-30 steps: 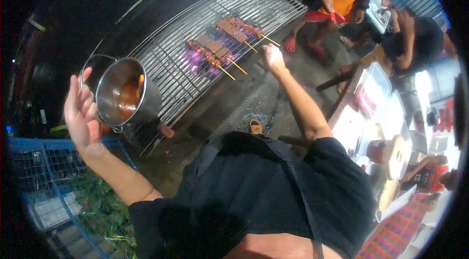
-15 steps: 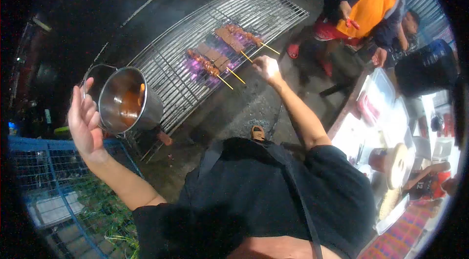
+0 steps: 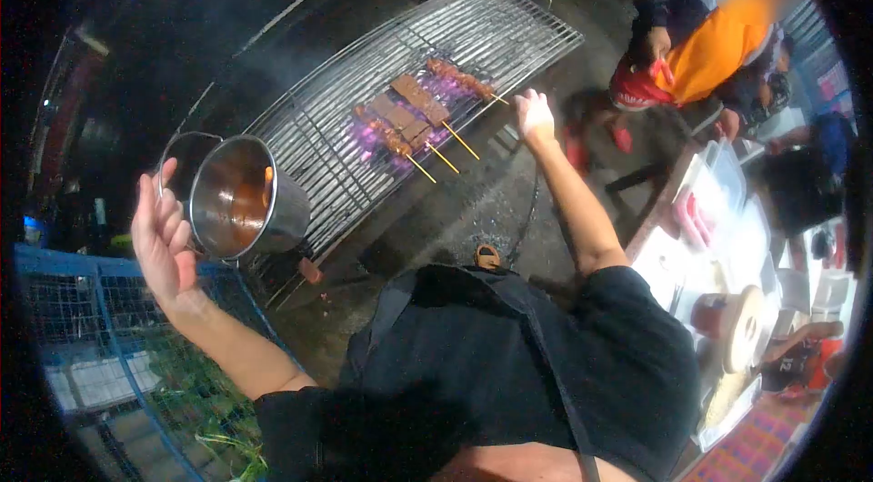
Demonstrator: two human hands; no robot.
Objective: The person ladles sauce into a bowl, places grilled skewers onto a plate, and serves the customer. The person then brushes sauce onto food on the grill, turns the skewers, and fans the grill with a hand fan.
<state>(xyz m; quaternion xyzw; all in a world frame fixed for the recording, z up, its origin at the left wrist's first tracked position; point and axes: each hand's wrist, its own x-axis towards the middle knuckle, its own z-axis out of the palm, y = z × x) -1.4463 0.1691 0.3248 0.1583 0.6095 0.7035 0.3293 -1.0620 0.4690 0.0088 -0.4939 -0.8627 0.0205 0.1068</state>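
My right hand (image 3: 535, 116) is closed round the stick end of the rightmost meat skewer (image 3: 459, 77), whose meat lies on the grill (image 3: 318, 141). Three more skewers lie beside it: a flat brown skewer (image 3: 418, 98), another flat brown skewer (image 3: 400, 120) and a chunky reddish skewer (image 3: 386, 132), their sticks pointing toward me. At the left, my left hand (image 3: 162, 236) is raised, palm turned toward the metal pot (image 3: 289, 209), with fingers apart next to its wire handle. Reddish-brown sauce (image 3: 241, 209) and an orange-tipped utensil show inside the pot, which stands at the grill's near left end.
Glowing coals lie under the skewers, and smoke drifts above. A person in an orange top (image 3: 714, 59) stands right of the grill. Plastic containers (image 3: 718, 182) and a lidded tub (image 3: 741, 327) crowd the table at right. A blue wire fence (image 3: 100, 300) is at lower left.
My right hand has moved from the stick of a flat brown skewer to that of the rightmost skewer. My left hand stays beside the pot. The whole view has shifted slightly.
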